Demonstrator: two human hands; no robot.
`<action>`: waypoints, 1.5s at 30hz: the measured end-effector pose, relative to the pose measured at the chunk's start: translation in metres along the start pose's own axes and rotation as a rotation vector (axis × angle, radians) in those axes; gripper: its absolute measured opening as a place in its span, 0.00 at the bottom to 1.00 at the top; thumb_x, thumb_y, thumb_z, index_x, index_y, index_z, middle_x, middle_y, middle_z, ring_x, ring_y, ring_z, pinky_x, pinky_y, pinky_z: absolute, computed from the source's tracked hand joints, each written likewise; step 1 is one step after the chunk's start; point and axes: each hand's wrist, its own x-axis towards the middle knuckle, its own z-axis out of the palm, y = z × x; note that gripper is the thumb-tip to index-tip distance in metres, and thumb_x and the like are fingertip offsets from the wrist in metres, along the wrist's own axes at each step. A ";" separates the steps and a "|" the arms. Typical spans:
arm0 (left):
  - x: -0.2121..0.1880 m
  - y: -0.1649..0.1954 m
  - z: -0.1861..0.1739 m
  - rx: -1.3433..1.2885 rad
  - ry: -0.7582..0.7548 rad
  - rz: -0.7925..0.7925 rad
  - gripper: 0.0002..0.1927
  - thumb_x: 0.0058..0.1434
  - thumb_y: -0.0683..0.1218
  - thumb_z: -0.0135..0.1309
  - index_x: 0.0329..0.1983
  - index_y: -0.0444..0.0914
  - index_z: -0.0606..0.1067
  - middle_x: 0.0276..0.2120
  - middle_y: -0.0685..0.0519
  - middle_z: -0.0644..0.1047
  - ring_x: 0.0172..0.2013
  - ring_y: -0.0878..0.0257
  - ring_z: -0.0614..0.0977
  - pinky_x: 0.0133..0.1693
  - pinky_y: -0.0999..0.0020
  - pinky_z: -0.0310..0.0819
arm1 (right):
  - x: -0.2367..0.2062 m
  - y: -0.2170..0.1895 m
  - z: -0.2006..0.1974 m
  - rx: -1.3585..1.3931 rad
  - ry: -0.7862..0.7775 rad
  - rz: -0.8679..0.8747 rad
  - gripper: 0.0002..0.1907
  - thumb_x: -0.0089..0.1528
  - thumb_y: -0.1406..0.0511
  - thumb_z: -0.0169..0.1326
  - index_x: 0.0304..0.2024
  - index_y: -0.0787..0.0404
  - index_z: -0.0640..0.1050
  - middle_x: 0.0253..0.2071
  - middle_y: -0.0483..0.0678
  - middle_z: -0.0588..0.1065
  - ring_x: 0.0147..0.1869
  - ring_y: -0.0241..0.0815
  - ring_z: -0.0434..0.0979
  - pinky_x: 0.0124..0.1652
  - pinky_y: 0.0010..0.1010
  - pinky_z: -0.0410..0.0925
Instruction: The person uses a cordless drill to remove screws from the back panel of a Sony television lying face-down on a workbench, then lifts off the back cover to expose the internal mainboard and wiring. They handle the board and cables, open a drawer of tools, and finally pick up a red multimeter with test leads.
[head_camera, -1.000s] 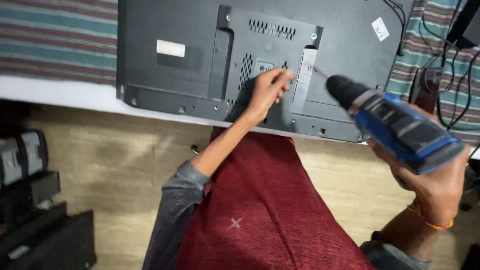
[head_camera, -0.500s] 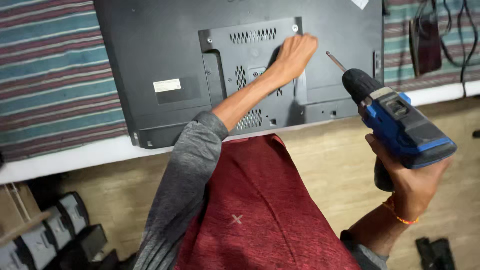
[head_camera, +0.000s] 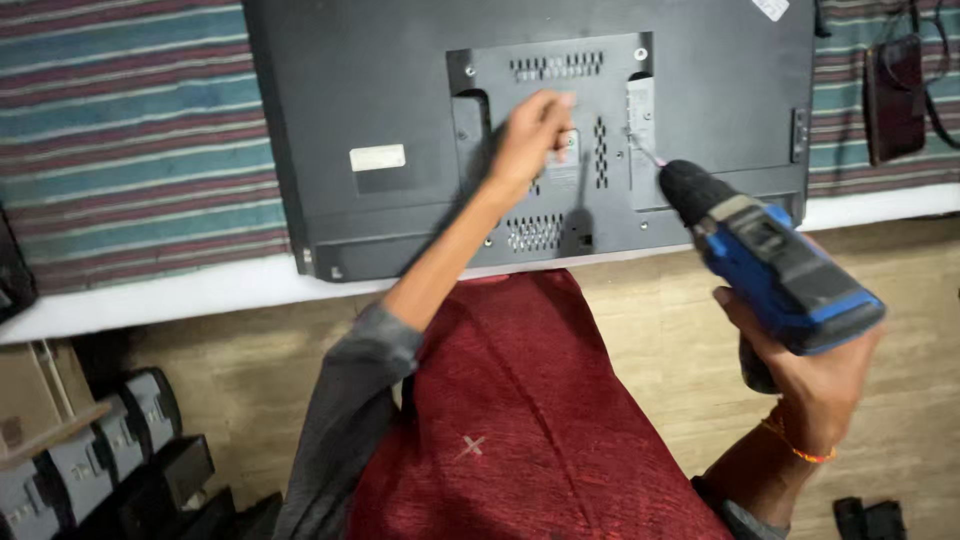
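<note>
A dark grey flat screen (head_camera: 400, 90) lies face down on a striped cloth, its back panel (head_camera: 560, 140) up. My left hand (head_camera: 532, 132) rests on the middle of that panel, fingers loosely bent and blurred, holding nothing that I can see. My right hand (head_camera: 815, 375) grips a blue and black cordless drill (head_camera: 770, 260). The drill's thin bit (head_camera: 645, 150) points up and left, with its tip at a screw spot on the panel's right side.
A striped blue and maroon cloth (head_camera: 120, 130) covers the white table. A dark phone with a cable (head_camera: 893, 95) lies at the far right. Black boxes (head_camera: 110, 450) sit on the floor at lower left. My red cloth lap (head_camera: 520, 430) fills the lower middle.
The view has shifted. My left hand has slid down from the panel's upper right to its middle. The drill bit has moved in to meet the panel.
</note>
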 end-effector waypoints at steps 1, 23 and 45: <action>-0.018 0.005 -0.018 -0.057 0.073 0.014 0.13 0.72 0.48 0.52 0.44 0.32 0.74 0.31 0.52 0.73 0.29 0.64 0.75 0.31 0.62 0.74 | 0.002 -0.004 0.004 -0.010 -0.025 -0.033 0.30 0.54 0.68 0.70 0.58 0.70 0.78 0.40 0.43 0.78 0.38 0.29 0.73 0.40 0.23 0.68; -0.114 0.012 -0.033 -0.451 -0.010 -0.091 0.16 0.74 0.40 0.39 0.56 0.25 0.72 0.47 0.39 0.80 0.47 0.51 0.83 0.55 0.54 0.80 | 0.046 -0.042 0.063 -0.480 -0.365 -0.324 0.34 0.53 0.61 0.73 0.60 0.63 0.79 0.45 0.50 0.83 0.47 0.36 0.83 0.48 0.30 0.75; -0.138 0.006 -0.017 -0.572 -0.120 -0.038 0.16 0.77 0.42 0.43 0.60 0.27 0.73 0.50 0.42 0.79 0.50 0.53 0.83 0.57 0.56 0.79 | 0.158 -0.099 0.093 -1.855 -0.954 -0.438 0.53 0.52 0.52 0.71 0.77 0.38 0.60 0.46 0.39 0.81 0.32 0.32 0.84 0.35 0.23 0.75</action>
